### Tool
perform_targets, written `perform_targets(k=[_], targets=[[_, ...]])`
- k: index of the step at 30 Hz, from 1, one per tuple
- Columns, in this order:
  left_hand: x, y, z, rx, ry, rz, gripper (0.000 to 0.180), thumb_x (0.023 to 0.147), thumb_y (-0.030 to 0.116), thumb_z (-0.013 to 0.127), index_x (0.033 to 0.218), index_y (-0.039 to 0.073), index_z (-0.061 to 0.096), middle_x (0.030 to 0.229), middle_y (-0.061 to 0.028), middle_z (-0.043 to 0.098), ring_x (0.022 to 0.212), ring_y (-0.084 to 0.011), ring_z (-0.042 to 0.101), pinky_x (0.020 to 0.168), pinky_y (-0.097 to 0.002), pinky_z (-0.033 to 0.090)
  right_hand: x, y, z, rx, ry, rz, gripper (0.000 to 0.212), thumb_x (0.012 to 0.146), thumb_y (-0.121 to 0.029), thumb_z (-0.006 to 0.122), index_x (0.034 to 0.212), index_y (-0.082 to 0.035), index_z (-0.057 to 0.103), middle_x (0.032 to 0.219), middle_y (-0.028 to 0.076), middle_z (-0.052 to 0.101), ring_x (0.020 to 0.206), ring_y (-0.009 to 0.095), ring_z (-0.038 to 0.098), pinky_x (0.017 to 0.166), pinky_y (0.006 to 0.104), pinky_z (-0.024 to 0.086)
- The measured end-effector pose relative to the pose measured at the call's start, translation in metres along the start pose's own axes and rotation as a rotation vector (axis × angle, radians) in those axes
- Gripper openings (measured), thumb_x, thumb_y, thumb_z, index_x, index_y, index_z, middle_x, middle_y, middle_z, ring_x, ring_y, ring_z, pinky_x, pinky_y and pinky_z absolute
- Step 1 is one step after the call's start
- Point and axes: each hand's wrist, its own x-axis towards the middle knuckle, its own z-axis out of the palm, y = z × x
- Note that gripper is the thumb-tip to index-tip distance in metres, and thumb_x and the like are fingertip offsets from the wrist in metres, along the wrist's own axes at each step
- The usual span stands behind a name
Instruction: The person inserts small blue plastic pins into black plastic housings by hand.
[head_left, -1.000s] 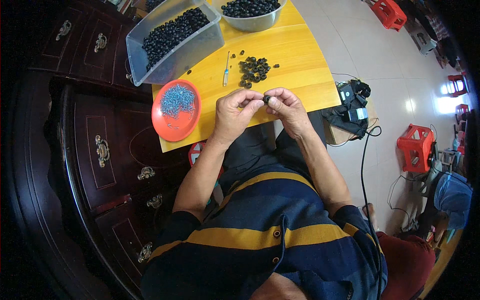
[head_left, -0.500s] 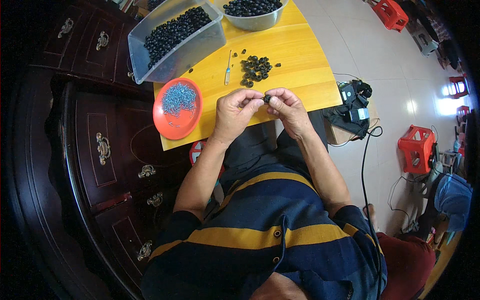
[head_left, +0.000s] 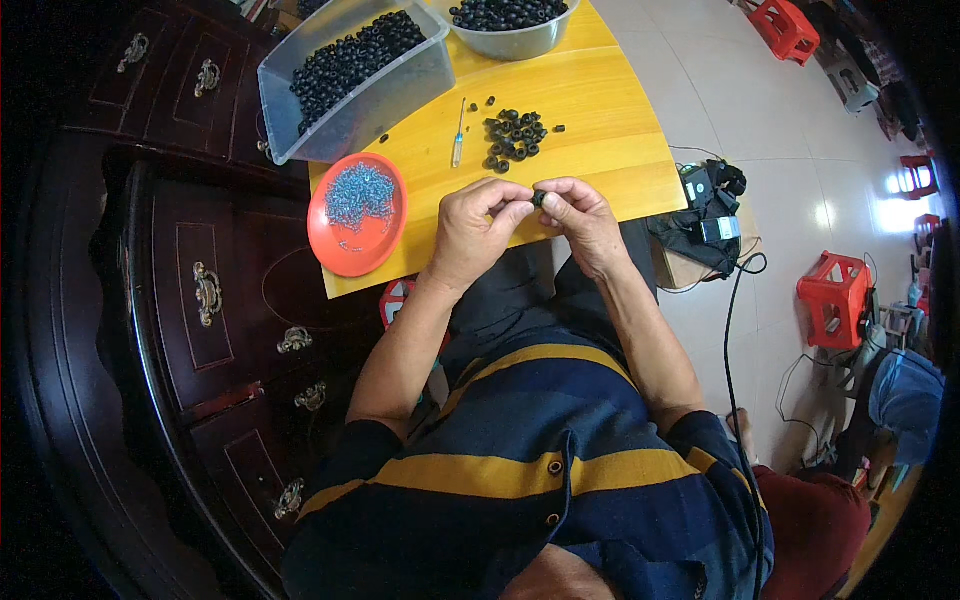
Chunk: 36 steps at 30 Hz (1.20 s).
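Observation:
Over the near edge of the yellow table (head_left: 600,150), my two hands meet at a small round black part (head_left: 539,199). My right hand (head_left: 585,225) pinches it between thumb and fingers. The thumb and forefinger of my left hand (head_left: 475,228) are closed at its left side; whether they hold a small screw there is too small to see. Just beyond the hands lies a loose pile of black ring-like parts (head_left: 515,135). Left of that pile is a small screwdriver (head_left: 458,145) with a clear blue handle. An orange-red plate (head_left: 350,262) holds many small silvery-blue screws (head_left: 358,198).
A large clear bin (head_left: 400,95) and a round clear tub (head_left: 520,44), both full of black parts, stand at the far side. Dark wooden drawers (head_left: 205,250) border the left. Black cables and packs (head_left: 712,210) lie right of the table; a red stool (head_left: 833,298) stands farther right.
My hands stay together at the black part, which has turned slightly in the fingers. The whole view has shifted a little; nothing on the table has moved.

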Motion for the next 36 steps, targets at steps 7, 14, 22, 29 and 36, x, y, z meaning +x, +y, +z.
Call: perform_targets(k=[7, 14, 22, 29, 36], targets=[[0.0, -0.003, 0.003, 0.06, 0.004, 0.056, 0.008, 0.082, -0.001, 0.071, 0.09, -0.001, 0.069, 0.081, -0.0124, 0.069, 0.069, -0.0218, 0.068, 0.061, -0.03, 0.052, 0.001, 0.008, -0.002, 0.135, -0.004, 0.004, 0.019, 0.093, -0.017, 0.07, 0.11, -0.008, 0.069, 0.086, -0.001, 0.066, 0.074, 0.009, 0.061, 0.068, 0.0232, 0.048], [0.0, 0.0, 0.0, 0.099, -0.007, 0.062, 0.009, 0.082, 0.0, 0.071, 0.09, -0.001, 0.069, 0.081, -0.0132, 0.069, 0.069, -0.0243, 0.068, 0.063, -0.0312, 0.053, -0.001, 0.004, 0.005, 0.035, 0.075, -0.02, 0.018, 0.093, -0.016, 0.07, 0.108, -0.007, 0.07, 0.083, -0.002, 0.065, 0.073, 0.008, 0.058, 0.068, 0.0232, 0.047], [-0.003, -0.001, 0.003, 0.013, 0.005, -0.058, 0.009, 0.082, -0.002, 0.072, 0.091, -0.002, 0.07, 0.081, -0.0071, 0.071, 0.07, -0.011, 0.066, 0.065, -0.0252, 0.053, 0.0, 0.008, 0.002, 0.079, 0.069, -0.03, 0.017, 0.091, -0.015, 0.072, 0.106, -0.007, 0.07, 0.086, -0.002, 0.066, 0.073, 0.008, 0.057, 0.066, 0.0238, 0.047], [-0.002, 0.002, 0.002, 0.063, 0.007, -0.01, 0.01, 0.082, -0.002, 0.071, 0.092, -0.002, 0.071, 0.081, -0.0071, 0.071, 0.07, -0.0105, 0.066, 0.065, -0.0252, 0.053, 0.0, 0.009, 0.003, 0.139, 0.06, -0.043, 0.019, 0.091, -0.013, 0.072, 0.108, -0.006, 0.069, 0.087, 0.0, 0.066, 0.072, 0.009, 0.056, 0.066, 0.0229, 0.047], [-0.005, -0.004, 0.009, -0.081, 0.026, -0.093, 0.009, 0.082, -0.001, 0.073, 0.09, -0.002, 0.069, 0.079, -0.0099, 0.07, 0.067, -0.014, 0.067, 0.061, -0.0266, 0.052, -0.002, 0.011, 0.004, 0.134, 0.092, -0.065, 0.02, 0.091, -0.014, 0.072, 0.109, -0.005, 0.069, 0.089, 0.0, 0.066, 0.071, 0.009, 0.057, 0.067, 0.0233, 0.048]])
